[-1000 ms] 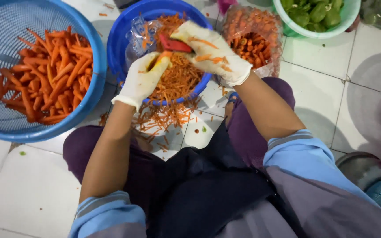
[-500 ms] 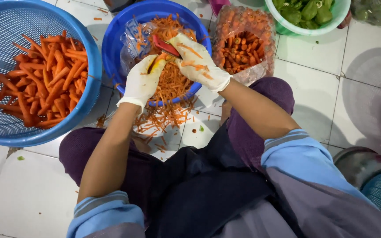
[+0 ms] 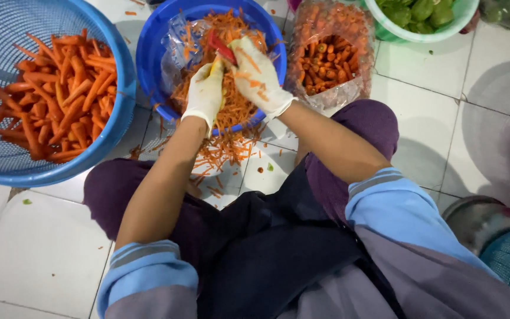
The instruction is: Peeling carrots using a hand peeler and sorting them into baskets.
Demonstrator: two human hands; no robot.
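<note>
Left hand (image 3: pixel 205 94): white-gloved, closed around a carrot (image 3: pixel 215 66), of which only a short yellow-orange stretch is shown above the fingers; right hand (image 3: pixel 256 75): white-gloved, flecked with orange shavings, closed on a red peeler (image 3: pixel 221 47), whose red end is seen projecting beyond the knuckles, just beside the carrot's tip; whether blade and carrot are touching cannot be told.

Both hands are held side by side, touching or nearly so, over the near half of a blue bowl (image 3: pixel 154 59); directly beneath the grip, a heap of peelings (image 3: pixel 234 109) is piled in the bowl, with clear plastic (image 3: pixel 178 44) lodged beyond the left hand; more peelings (image 3: pixel 222 153) are scattered on the white tiled floor (image 3: pixel 48 248) below the wrists, between the knees.

Well to the left of the grip: a blue basket (image 3: pixel 7 168), filled with peeled carrots (image 3: pixel 60 94); just to the right of the right hand: a clear bag (image 3: pixel 329 53) of unpeeled carrots; beyond that, a green bowl (image 3: pixel 420 36) of green vegetables.
</note>
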